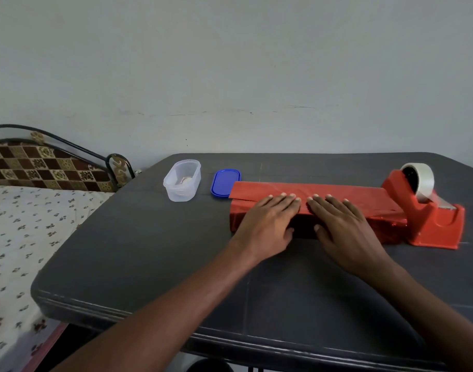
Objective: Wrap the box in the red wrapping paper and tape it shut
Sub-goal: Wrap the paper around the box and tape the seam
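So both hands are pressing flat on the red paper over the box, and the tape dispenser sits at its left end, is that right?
Not quite: the head view shows the tape dispenser at the right end. Both the left hand and right hand do press flat on the red paper.

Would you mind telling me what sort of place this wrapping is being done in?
Most likely a bedroom at home. A bed with a floral sheet and a patterned headboard stands right beside the dark table, against a plain painted wall. The table holds household items such as a clear plastic container.
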Demonstrator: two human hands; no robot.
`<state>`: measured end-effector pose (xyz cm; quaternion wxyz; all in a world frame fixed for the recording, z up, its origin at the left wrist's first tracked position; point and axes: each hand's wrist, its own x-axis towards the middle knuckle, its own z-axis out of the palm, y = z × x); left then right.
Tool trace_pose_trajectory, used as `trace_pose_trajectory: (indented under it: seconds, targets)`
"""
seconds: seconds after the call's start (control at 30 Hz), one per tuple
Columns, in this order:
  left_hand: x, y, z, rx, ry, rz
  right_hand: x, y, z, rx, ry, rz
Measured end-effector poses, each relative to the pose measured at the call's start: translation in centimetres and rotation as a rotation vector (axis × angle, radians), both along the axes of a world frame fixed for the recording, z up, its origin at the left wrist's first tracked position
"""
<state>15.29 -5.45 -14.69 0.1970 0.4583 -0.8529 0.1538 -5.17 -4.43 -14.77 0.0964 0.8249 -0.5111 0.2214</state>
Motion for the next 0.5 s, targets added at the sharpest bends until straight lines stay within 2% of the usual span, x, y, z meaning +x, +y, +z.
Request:
trace_pose_trajectory:
  seconds: [0.3,0.43,0.5]
  targets:
    - [2.1,0.1,-0.1,-0.021,-0.017,0.033,-0.3,-0.1,-0.4,-0.005,-0.008,-0.005]
    - [0.9,0.5,1.6,0.01,-0.029,0.103,-0.2,-0.1,0.1,0.056,-0.016,0.003]
    - [-0.2,-0.1,3.0,-0.047,0.036,0.124,-0.1,0.2,0.5,0.003,-0.054,0.014]
